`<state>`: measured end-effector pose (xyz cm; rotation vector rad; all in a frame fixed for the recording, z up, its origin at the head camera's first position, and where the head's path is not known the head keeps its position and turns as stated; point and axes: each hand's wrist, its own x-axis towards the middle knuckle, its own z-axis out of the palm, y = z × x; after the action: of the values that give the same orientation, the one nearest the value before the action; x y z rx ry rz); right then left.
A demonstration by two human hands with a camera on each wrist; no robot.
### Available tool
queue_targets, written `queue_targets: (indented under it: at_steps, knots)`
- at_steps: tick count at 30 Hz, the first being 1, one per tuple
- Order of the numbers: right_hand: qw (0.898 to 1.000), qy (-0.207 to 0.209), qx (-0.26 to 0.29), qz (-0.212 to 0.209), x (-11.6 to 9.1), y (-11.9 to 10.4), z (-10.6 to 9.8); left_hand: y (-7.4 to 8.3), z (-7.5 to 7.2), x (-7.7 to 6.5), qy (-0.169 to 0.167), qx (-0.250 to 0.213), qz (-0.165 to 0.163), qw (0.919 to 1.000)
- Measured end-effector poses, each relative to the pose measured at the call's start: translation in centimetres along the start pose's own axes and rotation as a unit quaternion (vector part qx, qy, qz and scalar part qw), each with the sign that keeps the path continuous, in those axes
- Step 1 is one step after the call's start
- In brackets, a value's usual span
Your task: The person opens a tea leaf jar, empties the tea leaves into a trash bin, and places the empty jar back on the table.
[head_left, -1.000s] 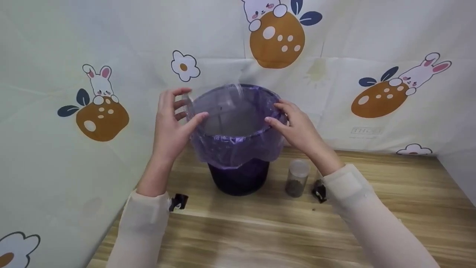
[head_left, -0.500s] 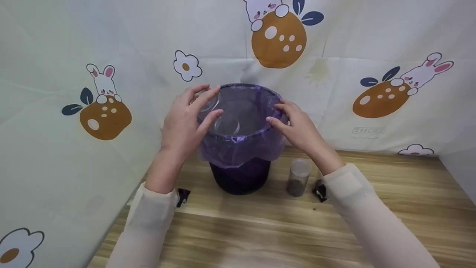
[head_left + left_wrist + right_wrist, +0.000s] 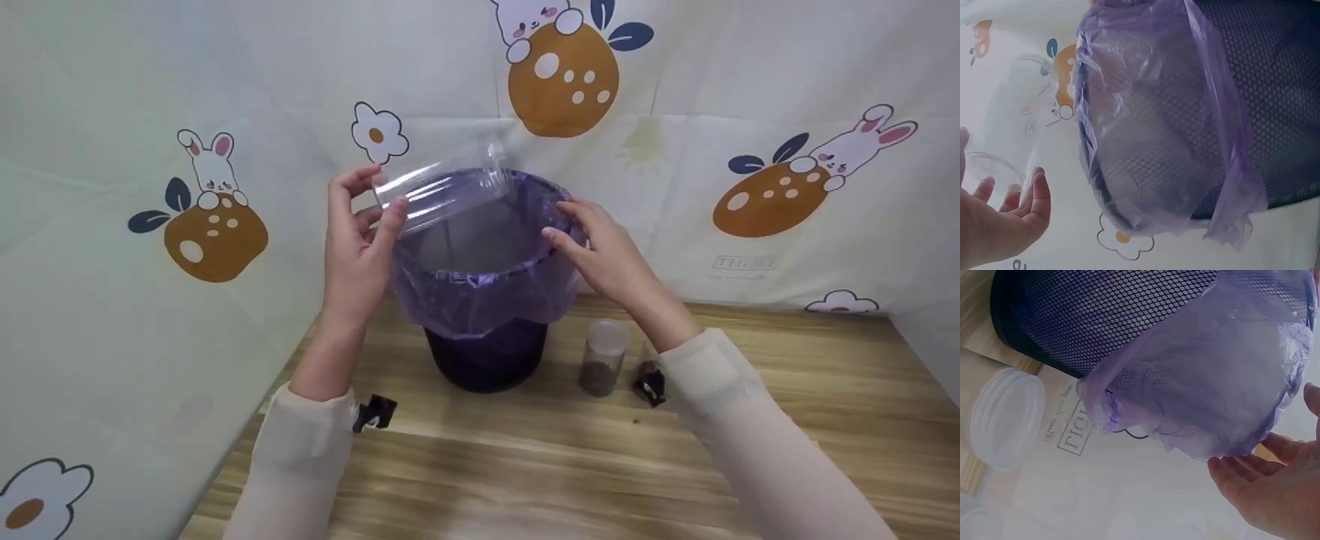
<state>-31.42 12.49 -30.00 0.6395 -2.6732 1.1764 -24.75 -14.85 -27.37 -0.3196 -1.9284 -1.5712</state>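
Observation:
My left hand [image 3: 352, 247] grips a clear plastic jar [image 3: 442, 187] by one end, thumb on the near side and fingers round the far side. The jar is tilted over the opening of a dark mesh bin [image 3: 487, 360], its other end pointing right and slightly up; it looks see-through and empty. A thin purple bin liner [image 3: 480, 304] lines the bin and is folded over its rim. My right hand [image 3: 607, 255] is at the bin's right rim, its fingertips touching the liner [image 3: 1224, 416] from outside and its thumb held apart from them.
On the wooden table [image 3: 487, 465] right of the bin stands a capped clear jar [image 3: 602, 360] with dark contents. Another clear container [image 3: 974, 520] is partly hidden by the right sleeve. A printed cloth wall [image 3: 675, 45] rises close behind and to the left.
The left hand has swung the clear jar from pointing down into the bin to a raised, nearly level tilt above its rim. The right hand has stayed at the rim.

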Motion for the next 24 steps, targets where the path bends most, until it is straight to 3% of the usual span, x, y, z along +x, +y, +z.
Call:
queue_targets:
  at_steps: [3,7,12,18,24]
  knots:
    - [1.0,-0.003,0.004,-0.001,-0.4,-0.1,-0.6,-0.1,0.2,-0.4,-0.006,-0.074,-0.02,0.9971]
    - [1.0,-0.002,0.004,-0.007,-0.9,-0.1,-1.6,0.4,0.6,-1.1,-0.015,-0.155,-0.064,0.9856]
    - [1.0,-0.001,-0.009,-0.007,-1.7,0.2,-3.0,1.1,1.2,-1.9,-0.036,-0.196,-0.117,0.973]
    - [1.0,-0.002,-0.03,0.005,-2.9,0.9,-4.7,1.3,2.3,-2.6,-0.064,-0.241,-0.112,0.9619]
    - [0.999,-0.001,-0.036,0.026,-4.4,2.2,-6.4,1.1,3.2,-3.5,-0.095,-0.249,-0.084,0.9601]
